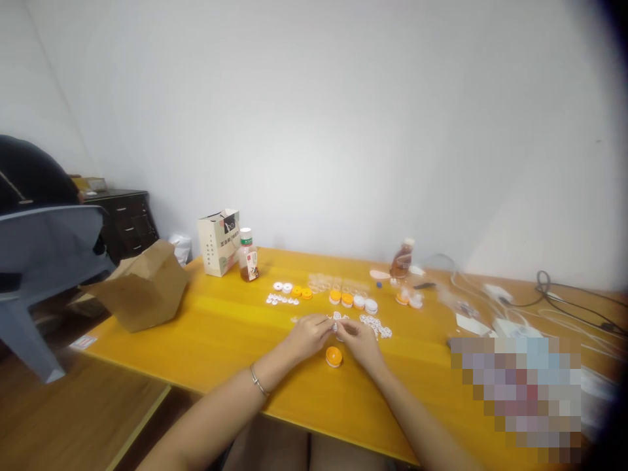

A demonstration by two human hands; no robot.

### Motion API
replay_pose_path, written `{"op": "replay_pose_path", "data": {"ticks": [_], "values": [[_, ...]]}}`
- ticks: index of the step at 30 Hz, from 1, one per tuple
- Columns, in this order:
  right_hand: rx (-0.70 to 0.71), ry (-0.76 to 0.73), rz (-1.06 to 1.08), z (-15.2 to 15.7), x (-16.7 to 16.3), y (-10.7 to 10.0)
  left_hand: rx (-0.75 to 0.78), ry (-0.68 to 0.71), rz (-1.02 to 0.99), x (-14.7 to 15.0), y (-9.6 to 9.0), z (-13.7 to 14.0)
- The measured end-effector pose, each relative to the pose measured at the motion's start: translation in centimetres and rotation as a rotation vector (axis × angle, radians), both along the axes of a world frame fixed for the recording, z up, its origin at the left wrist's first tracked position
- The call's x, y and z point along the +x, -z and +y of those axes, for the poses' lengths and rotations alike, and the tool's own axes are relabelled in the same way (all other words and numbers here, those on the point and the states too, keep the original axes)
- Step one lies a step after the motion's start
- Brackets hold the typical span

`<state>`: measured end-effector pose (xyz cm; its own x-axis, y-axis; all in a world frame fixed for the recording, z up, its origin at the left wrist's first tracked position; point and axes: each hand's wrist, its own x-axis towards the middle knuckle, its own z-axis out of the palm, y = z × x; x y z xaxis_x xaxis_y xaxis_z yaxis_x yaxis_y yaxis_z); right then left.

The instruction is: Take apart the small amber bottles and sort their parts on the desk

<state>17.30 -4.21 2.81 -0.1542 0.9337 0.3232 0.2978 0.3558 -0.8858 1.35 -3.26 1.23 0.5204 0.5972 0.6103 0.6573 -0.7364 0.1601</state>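
My left hand and my right hand meet over the table, fingertips pinched together around a small white piece. Its exact kind is too small to make out. Just below them sits a round orange-and-white cap-like part, its orange hollow facing up. Behind my right hand lies a loose pile of small white pieces, and more of them show beyond my fingertips. A row of orange and white round parts stands farther back. To its left are white discs, orange discs and small white pointed pieces.
An open brown paper bag stands at the left edge. Toward the wall are a printed carton bag, a drink bottle and another bottle. Transparent domes lie mid-table. Cables cover the right. A person in black sits far left.
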Motion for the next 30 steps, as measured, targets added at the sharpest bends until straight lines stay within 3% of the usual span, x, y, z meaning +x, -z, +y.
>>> {"op": "replay_pose_path", "data": {"ticks": [6, 14, 20, 26, 30], "values": [[0.041, 0.065, -0.019, -0.2, -0.3, 0.2, 0.014, -0.011, -0.026, 0.3, 0.2, 0.0], [-0.075, 0.07, 0.127, 0.2, -0.2, -0.2, 0.028, 0.045, -0.133, 0.2, -0.1, 0.1], [-0.195, 0.032, 0.282, 0.8, 0.0, -0.1, -0.097, 0.108, -0.382, 0.0, -0.3, 0.4], [-0.253, -0.016, 0.286, 1.0, 0.2, 0.0, -0.257, 0.161, -0.446, 0.1, -0.2, 0.2], [-0.26, -0.026, 0.306, 1.1, 0.2, 0.1, -0.241, 0.155, -0.433, 0.1, -0.5, 0.1]]}}
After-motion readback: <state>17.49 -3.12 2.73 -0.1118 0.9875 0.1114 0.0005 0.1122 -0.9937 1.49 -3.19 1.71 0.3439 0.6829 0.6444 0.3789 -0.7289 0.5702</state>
